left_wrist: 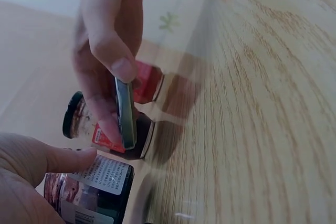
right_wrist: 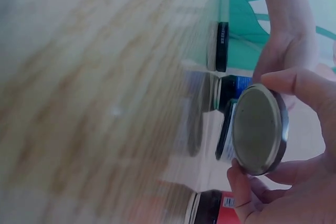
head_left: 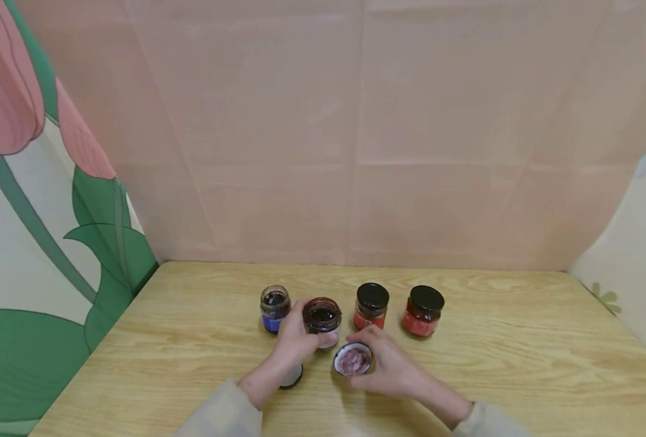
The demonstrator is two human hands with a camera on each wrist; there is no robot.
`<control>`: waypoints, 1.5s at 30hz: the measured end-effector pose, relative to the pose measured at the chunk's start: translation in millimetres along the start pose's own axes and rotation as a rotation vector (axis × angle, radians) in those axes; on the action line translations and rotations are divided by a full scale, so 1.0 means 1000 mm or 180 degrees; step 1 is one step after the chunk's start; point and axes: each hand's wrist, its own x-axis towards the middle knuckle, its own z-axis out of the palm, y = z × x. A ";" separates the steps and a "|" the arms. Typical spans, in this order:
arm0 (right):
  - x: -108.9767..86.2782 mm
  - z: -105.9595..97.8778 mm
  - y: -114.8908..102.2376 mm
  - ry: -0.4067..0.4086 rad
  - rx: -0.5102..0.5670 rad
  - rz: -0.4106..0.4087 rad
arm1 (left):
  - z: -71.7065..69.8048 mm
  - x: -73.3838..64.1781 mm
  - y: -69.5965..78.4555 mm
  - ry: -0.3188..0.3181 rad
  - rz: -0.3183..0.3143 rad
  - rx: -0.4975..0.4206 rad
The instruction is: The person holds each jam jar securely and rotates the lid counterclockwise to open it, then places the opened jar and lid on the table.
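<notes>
so the left hand [head_left: 297,335] is wrapped round a lidless jar [head_left: 322,317], mouth up, long axis pretty much upright, dark stuff inside. right hand [head_left: 387,365] is pinching a smeared lid [head_left: 353,359] by its edge, just right of that jar and nearer the person. it's tipped up, purplish gunk on the underside facing the person. left of the lidless jar there's a blue-label jar [head_left: 275,311], also topless, dark stuff in it. a loose lid [head_left: 292,377] lies nearer the person, half hidden by the wrist. right of the lidless jar, a red-label jar [head_left: 371,305], then a squatter red jar [head_left: 424,312], black lids on both.
</notes>
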 end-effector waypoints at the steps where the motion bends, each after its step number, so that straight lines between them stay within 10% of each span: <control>1: 0.001 0.000 0.000 -0.0015 -0.0032 -0.0002 | 0.001 0.001 0.000 -0.0001 -0.0015 -0.0014; 45: 0.017 0.010 -0.012 -0.0909 -0.0733 0.0019 | 0.006 0.016 0.000 -0.0037 -0.0043 0.0515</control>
